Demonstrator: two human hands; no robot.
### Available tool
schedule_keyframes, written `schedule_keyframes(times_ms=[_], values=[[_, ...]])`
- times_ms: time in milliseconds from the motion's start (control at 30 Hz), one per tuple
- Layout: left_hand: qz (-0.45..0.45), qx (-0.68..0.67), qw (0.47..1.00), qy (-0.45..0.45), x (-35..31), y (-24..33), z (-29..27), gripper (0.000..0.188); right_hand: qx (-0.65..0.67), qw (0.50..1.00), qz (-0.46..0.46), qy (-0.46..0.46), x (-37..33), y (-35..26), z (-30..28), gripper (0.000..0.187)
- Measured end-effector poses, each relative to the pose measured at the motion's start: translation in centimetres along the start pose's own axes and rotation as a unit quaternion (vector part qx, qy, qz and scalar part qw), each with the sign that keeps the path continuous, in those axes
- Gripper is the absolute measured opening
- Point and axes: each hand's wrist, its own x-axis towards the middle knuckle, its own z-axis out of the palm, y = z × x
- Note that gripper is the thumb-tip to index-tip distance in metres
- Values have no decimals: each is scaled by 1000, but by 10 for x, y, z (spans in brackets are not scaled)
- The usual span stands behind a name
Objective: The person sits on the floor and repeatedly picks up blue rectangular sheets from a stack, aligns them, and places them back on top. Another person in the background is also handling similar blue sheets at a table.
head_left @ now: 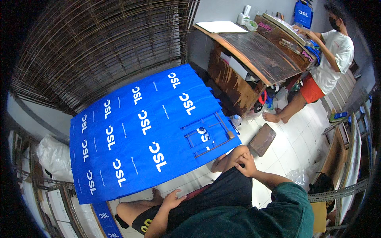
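Note:
My left hand (173,200) lies on my left thigh, its fingers stretched out and holding nothing that I can see. My right hand (247,165) rests at my right knee by the hem of my dark shorts (228,186). Its fingers are bent in, and whether anything is between them is hidden. In front of me spreads a wide blue fabric sheet (127,166) with repeated white print, its right edge uneven as if layered. A thin brown rectangular frame (212,150) with crossbars lies on its right corner, closest to my right hand. Neither hand touches the fabric or the frame.
Beyond the fabric stands a worn wooden table (262,51) with a white board (220,27). A person (337,49) in a white shirt works there. A brown block (263,139) sits on the tiled floor. Wire racks (107,43) fill the back left; a plastic bundle (55,156) lies left.

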Motion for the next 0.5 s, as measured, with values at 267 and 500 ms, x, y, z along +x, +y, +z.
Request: schedule_keyframes(times_ms=[267,500], values=[[-6,-12,1000,6,1,-10,6,67,3,1000,-20,19,-1,-1,0,23],[-16,5,1000,9,2,-8,6,65,4,999,-27,23,-2,2,3,24]])
